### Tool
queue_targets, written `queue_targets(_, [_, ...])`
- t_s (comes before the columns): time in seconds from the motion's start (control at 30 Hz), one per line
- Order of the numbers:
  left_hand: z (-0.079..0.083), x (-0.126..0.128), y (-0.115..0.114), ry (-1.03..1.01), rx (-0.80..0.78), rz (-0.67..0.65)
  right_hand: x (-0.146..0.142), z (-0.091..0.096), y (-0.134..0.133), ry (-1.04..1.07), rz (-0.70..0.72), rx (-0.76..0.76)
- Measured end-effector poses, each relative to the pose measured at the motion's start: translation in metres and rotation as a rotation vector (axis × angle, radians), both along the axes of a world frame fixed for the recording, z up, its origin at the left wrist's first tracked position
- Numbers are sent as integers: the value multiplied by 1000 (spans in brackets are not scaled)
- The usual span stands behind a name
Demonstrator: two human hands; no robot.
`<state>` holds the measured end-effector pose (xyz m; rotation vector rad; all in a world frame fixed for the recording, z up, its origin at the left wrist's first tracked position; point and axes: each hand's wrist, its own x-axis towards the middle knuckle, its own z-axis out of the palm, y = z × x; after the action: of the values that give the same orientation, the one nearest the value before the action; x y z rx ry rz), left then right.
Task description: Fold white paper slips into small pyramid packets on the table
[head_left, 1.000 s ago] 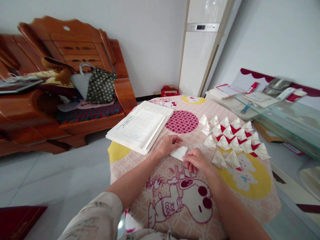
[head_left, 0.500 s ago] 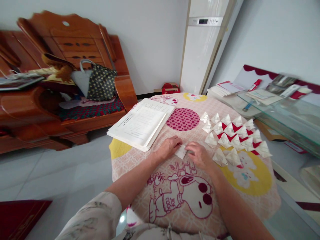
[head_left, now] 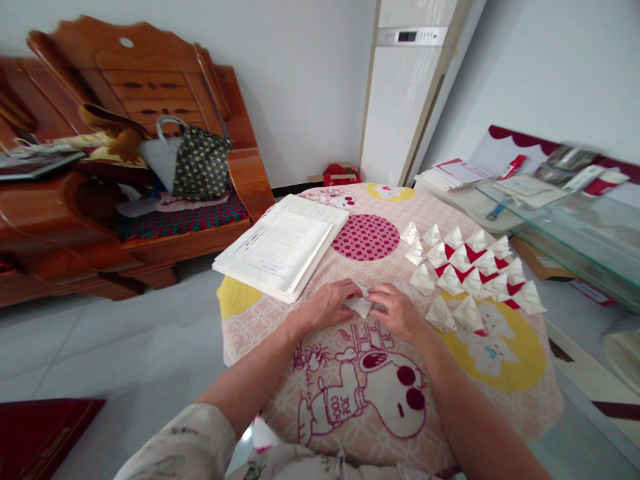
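Between my hands, low over the cloth-covered table (head_left: 280, 340), is a small folded piece of white paper (head_left: 359, 306). My left hand (head_left: 332, 303) has its fingers curled on the paper's left edge. On the other side, my right hand (head_left: 399, 309) pinches the right edge with thumb and fingers. The paper's far part is partly hidden by my fingertips. To the right stand several folded paper pieces (head_left: 451, 281) with pointed tops, set in rows. A stack of printed paper sheets (head_left: 280, 247) lies to the left, beyond my left hand.
A glass-topped side table (head_left: 555, 213) with papers, a red item and a cup stands at the right. At the left is a carved wooden sofa (head_left: 165, 87) holding a patterned bag (head_left: 201, 162). A tall white cabinet-like unit (head_left: 400, 100) stands behind.
My left hand has shifted slightly, its fingers now curled lower round the paper's left side. The right hand's thumb and fingers have closed in on the right edge.
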<state>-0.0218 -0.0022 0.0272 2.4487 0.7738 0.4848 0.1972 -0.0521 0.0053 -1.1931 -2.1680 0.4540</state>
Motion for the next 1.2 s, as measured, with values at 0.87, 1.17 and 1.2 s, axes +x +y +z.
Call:
queue_targets(0.87, [-7, 0, -8, 54, 7, 120, -9, 6, -4, 22, -102, -146])
queue_targets(1.17, [-10, 11, -1, 110, -121, 351, -8, 9, 4, -24, -280, -288])
queue_targets(1.2, [-11, 12, -1, 120, -113, 360, -6, 9, 4, -29, -285, -314])
